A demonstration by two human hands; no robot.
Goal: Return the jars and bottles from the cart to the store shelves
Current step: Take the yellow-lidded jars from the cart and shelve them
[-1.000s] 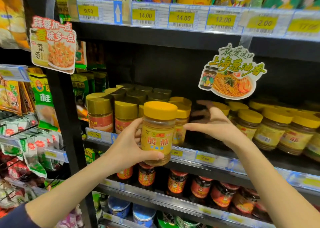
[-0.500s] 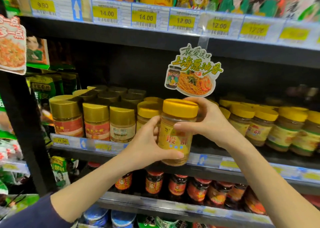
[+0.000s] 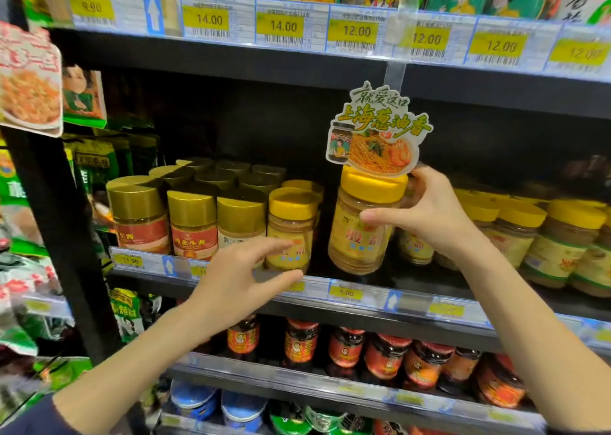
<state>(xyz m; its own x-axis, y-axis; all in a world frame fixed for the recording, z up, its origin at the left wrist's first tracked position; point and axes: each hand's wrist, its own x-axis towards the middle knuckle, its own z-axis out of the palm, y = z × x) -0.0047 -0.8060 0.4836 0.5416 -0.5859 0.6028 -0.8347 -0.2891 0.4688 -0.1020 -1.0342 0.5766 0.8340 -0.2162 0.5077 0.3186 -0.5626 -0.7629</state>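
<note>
A yellow-lidded jar (image 3: pixel 358 232) of tan paste with a yellow label sits in a gap on the middle shelf (image 3: pixel 360 294), slightly tilted. My right hand (image 3: pixel 426 214) wraps its right side, thumb across the front. My left hand (image 3: pixel 241 279) hovers open in front of the shelf edge, apart from the jar, fingers spread. A matching jar (image 3: pixel 291 229) stands to its left. More yellow-lidded jars (image 3: pixel 515 232) fill the right.
Gold-lidded jars (image 3: pixel 193 223) stand at the left of the same shelf. A noodle promo sign (image 3: pixel 377 130) hangs just above the held jar's lid. Red-labelled sauce jars (image 3: pixel 383 357) line the shelf below. Price tags (image 3: pixel 284 26) run along the upper shelf. Hanging packets (image 3: pixel 29 80) crowd the left.
The jar has passed from my left hand to my right and moved right and inward onto the shelf. My left hand has let go and drawn back open.
</note>
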